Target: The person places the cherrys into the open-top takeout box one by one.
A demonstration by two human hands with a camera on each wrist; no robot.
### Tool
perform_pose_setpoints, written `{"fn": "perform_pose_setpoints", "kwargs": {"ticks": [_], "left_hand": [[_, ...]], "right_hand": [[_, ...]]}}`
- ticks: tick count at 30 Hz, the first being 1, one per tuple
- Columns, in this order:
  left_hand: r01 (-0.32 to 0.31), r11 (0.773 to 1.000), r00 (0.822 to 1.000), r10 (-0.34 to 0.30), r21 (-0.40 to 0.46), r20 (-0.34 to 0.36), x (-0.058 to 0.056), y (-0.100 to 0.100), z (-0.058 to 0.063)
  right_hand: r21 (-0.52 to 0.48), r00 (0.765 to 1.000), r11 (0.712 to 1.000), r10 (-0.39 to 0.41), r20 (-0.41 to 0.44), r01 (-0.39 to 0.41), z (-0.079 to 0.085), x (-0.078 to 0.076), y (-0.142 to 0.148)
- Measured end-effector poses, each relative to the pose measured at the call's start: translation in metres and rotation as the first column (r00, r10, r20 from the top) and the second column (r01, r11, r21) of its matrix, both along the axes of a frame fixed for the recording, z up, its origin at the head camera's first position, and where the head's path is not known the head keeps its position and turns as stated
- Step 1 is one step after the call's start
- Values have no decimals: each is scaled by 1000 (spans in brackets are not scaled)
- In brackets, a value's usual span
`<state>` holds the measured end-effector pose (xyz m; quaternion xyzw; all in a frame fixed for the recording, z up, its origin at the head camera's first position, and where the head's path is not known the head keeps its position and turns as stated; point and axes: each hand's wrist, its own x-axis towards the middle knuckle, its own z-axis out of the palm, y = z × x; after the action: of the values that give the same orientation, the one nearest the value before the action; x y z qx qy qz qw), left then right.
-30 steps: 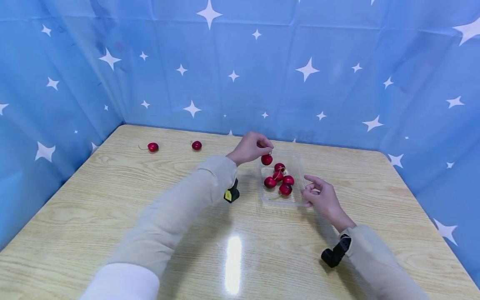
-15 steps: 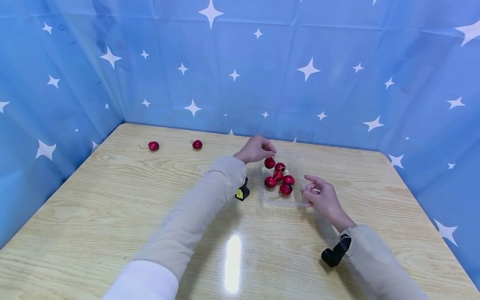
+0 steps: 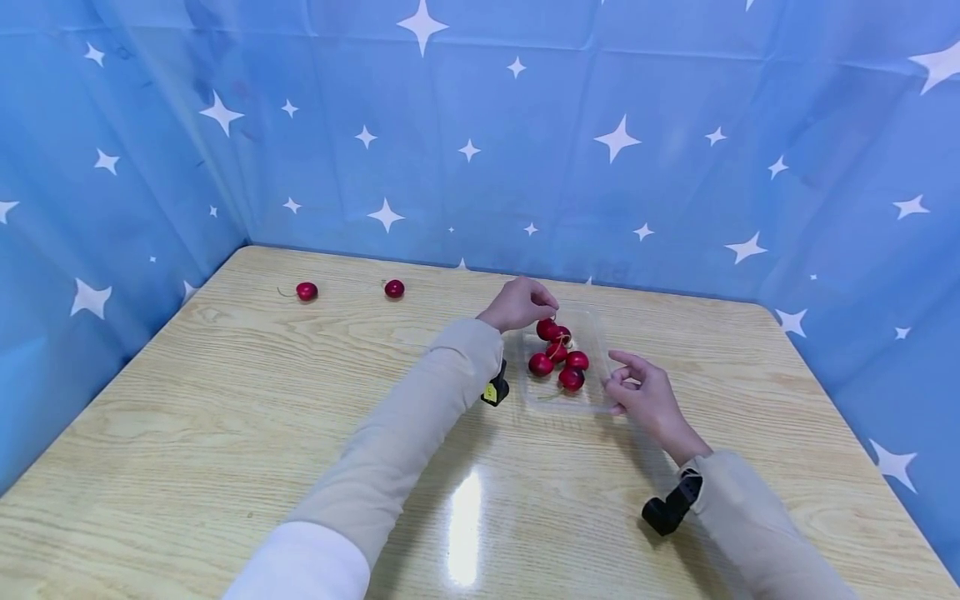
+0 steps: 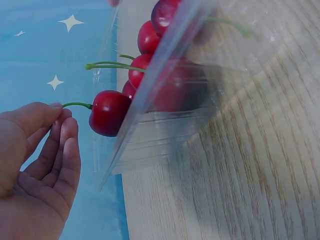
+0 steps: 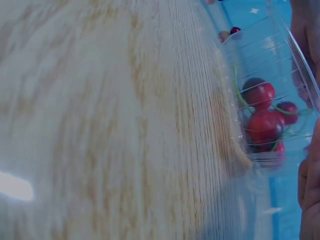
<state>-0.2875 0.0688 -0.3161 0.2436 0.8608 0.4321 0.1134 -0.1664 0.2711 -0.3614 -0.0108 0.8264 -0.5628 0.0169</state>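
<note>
My left hand (image 3: 519, 304) pinches the green stem of a red cherry (image 4: 107, 112) between thumb and forefinger, its other fingers loosely curled. That cherry hangs at the far left corner of a clear plastic container (image 3: 558, 406), close to the cherries inside. Several red cherries (image 3: 572, 380), some with green stems, lie in the container. At its right side, my right hand (image 3: 647, 400) holds the rim with the thumb and curled fingers, the forefinger stretched along the edge. In the right wrist view only a part of the right hand (image 5: 311, 185) shows at the edge.
Two loose cherries lie at the table's far left: one with a long stem (image 3: 307, 292), the other (image 3: 394, 289) nearer the middle. Behind the wooden table (image 3: 247, 400) hangs a blue curtain (image 3: 525, 108) with white stars. A black wrist camera (image 3: 671, 504) sits on the right wrist.
My left hand has moved slightly right and down, lowering the hanging cherry closer to the others in the container. The right hand and the container stay where they were.
</note>
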Motion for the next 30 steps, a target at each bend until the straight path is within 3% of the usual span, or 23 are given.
{"fn": "perform_pose_setpoints", "kwargs": {"ticks": [19,30], "left_hand": [[-13,1000,999,13,2,42,-1,-1,-9],[-28,999,999,29,39,-25,-5,-3,-17]], "right_hand": [[3,1000,1000,-1,5,1,1,0,0],[7,1000,1000,-1,-2,1,0,0,-1]]}}
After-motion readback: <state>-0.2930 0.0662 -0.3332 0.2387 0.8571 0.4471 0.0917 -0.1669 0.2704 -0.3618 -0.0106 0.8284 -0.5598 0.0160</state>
